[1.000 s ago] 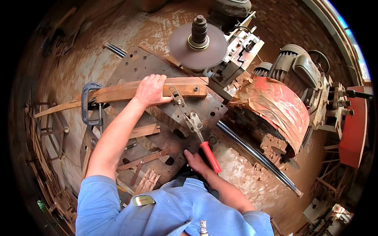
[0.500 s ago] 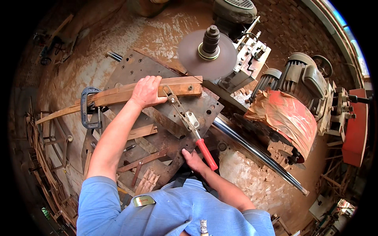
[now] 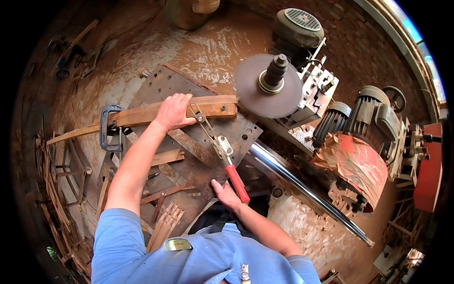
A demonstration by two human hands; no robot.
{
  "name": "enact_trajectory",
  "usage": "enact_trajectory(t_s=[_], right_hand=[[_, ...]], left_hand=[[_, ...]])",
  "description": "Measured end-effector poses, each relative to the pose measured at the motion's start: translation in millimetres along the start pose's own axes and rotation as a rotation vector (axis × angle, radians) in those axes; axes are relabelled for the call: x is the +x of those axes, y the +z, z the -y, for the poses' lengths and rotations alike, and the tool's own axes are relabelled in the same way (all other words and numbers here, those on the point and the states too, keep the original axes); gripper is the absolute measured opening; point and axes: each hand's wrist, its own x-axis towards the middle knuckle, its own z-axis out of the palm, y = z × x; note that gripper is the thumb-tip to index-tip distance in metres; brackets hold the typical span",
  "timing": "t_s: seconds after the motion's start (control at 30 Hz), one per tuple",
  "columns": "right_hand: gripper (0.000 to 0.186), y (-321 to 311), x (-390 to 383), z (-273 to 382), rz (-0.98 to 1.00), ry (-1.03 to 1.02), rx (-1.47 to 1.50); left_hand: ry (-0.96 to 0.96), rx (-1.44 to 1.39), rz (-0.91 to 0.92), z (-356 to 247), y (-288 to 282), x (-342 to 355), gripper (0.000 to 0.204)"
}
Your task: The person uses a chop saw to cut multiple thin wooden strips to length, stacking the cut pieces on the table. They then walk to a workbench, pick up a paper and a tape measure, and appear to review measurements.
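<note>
My left hand (image 3: 173, 111) grips the long wooden workpiece (image 3: 213, 108) lying across the holed steel plate (image 3: 184, 85). A C-clamp (image 3: 105, 130) holds the workpiece at the left. Beside my hand, a toggle clamp (image 3: 221, 146) with a red handle (image 3: 238, 184) bears on it. My right hand (image 3: 225, 195) holds the plate's near edge, just left of that handle, thumb on top and fingers partly hidden. The workpiece's right end is close to a large round disc (image 3: 255, 85) on a vertical spindle; whether they touch I cannot tell.
Motors (image 3: 366, 120), one above a red guard wrapped in torn paper (image 3: 354, 168), stand at the right. A steel rail (image 3: 302, 187) runs beneath the plate. Wood offcuts (image 3: 165, 225) lie on the plate's near part; wooden strips (image 3: 52, 208) lie at far left.
The plate, workpiece and both hands have shifted leftward relative to the disc and motors, which now appear farther right and lower in the view. Both hands keep their holds.
</note>
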Motion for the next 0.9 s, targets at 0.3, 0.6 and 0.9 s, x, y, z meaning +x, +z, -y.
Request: enact_trajectory(t_s=[0.3, 0.6, 0.9], right_hand=[[0.074, 31, 62, -79, 0.056, -0.097, 0.145], [0.054, 55, 45, -92, 0.038, 0.045, -0.002], [0.063, 68, 22, -108, 0.179, 0.166, 0.057]], left_hand=[[-0.17, -0.204, 0.177, 55, -5, -4, 0.047], [-0.379, -0.204, 0.296, 65, -15, -21, 0.064], [-0.246, -0.035, -0.088, 95, -51, -69, 0.046]])
